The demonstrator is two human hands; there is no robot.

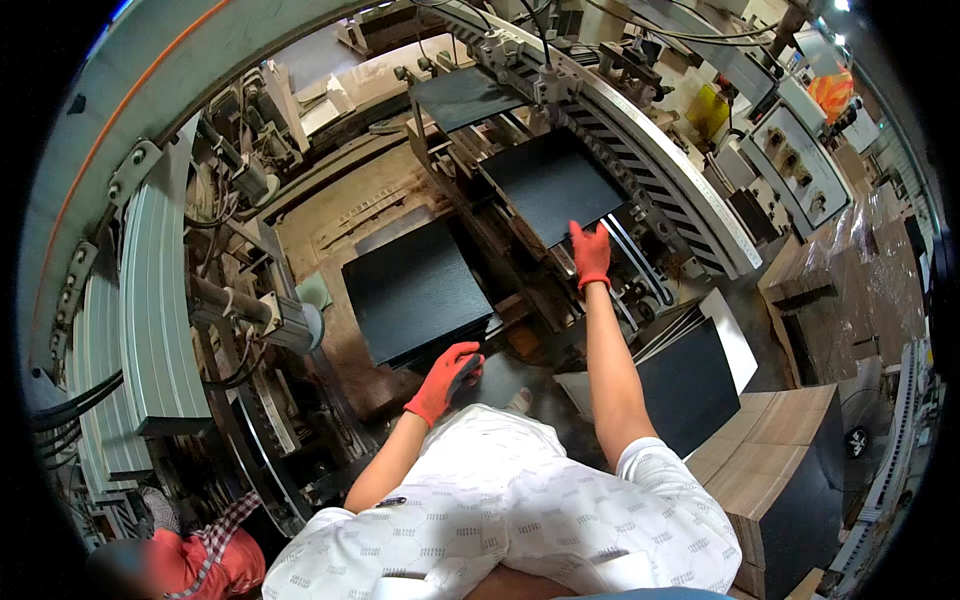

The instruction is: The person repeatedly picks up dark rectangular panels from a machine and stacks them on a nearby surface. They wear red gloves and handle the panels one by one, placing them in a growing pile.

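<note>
Although black, 1 faintly glossy panel (pixel 553 182) at right hand (pixel 592 256), grip unclear; left hand (pixel 445 383) loosely spread.

Toward the right edge of the grey floor (pixel 769 347) stands a film-wrapped brown cardboard stack (pixel 868 262); farther off, a yellow sheet (pixel 708 112).

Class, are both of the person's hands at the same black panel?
No, the right hand is at the edge of one black panel, while the left hand is beside a separate stack of black panels.
</note>
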